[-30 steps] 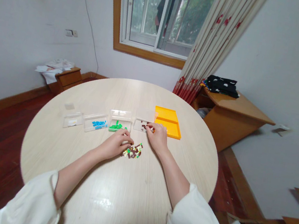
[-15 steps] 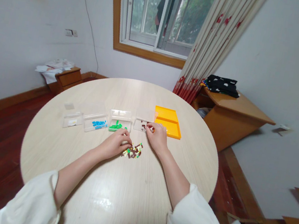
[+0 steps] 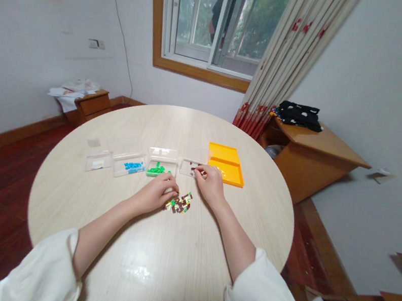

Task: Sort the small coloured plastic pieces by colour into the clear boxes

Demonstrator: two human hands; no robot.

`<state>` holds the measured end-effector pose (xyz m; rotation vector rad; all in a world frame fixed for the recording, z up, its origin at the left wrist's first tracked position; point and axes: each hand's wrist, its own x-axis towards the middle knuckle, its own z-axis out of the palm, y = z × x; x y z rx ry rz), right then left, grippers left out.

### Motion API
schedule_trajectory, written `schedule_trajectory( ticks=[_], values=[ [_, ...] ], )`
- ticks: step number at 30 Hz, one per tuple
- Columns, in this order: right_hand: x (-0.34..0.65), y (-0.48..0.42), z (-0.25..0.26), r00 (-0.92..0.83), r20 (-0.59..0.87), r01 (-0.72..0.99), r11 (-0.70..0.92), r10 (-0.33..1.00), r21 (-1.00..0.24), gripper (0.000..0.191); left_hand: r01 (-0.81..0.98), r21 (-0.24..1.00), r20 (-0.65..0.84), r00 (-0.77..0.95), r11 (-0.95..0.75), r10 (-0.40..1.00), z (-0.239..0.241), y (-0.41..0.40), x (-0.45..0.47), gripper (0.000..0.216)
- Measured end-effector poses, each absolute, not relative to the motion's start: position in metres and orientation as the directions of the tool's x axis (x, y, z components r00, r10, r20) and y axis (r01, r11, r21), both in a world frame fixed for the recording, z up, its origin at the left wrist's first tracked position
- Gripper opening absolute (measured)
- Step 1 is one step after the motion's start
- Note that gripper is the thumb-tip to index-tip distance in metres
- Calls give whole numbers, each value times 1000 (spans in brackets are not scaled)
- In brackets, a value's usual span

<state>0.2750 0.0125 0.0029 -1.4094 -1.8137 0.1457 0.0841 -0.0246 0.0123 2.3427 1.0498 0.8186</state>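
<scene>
A small pile of mixed brown, green and yellow pieces [image 3: 179, 203] lies on the round table [image 3: 151, 265]. My left hand [image 3: 157, 192] rests at the pile's left edge, fingertips pinched on its pieces. My right hand [image 3: 211, 183] hovers at the edge of a clear box [image 3: 190, 168] holding a few brown pieces, fingers pinched on a small brown piece. Further left stand a clear box of green pieces [image 3: 159, 167], one of blue pieces [image 3: 129, 163] and one with a pale piece [image 3: 98, 161].
A yellow tray [image 3: 226, 164] sits right of the clear boxes. A wooden cabinet [image 3: 311, 158] with dark cloth on top stands at the right, a curtain [image 3: 289, 57] and window behind. A low cabinet with papers [image 3: 86, 98] is at the left.
My right hand has edged slightly left over the box of brown pieces. My left hand stays at the pile, barely shifted.
</scene>
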Motion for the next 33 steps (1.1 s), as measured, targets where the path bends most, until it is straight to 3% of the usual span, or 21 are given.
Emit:
schedule_trajectory(
  ticks=[7, 16, 26, 33],
  values=[
    [267, 7, 7, -116, 511, 634, 460, 852, -622, 12, 526, 746, 275, 316, -409, 908, 16, -23, 85, 14],
    [253, -6, 14, -237, 459, 476, 514, 856, -713, 9, 196, 959, 184, 120, -205, 975, 11, -13, 84, 15],
    [248, -12, 15, -326, 456, 355, 555, 828, -753, 15, 63, 988, 133, 108, -140, 985, 16, -15, 84, 27],
    [246, -13, 17, -338, 483, 332, 583, 808, -742, 6, 35, 989, 138, 140, -144, 981, 15, -15, 85, 28]
  ],
)
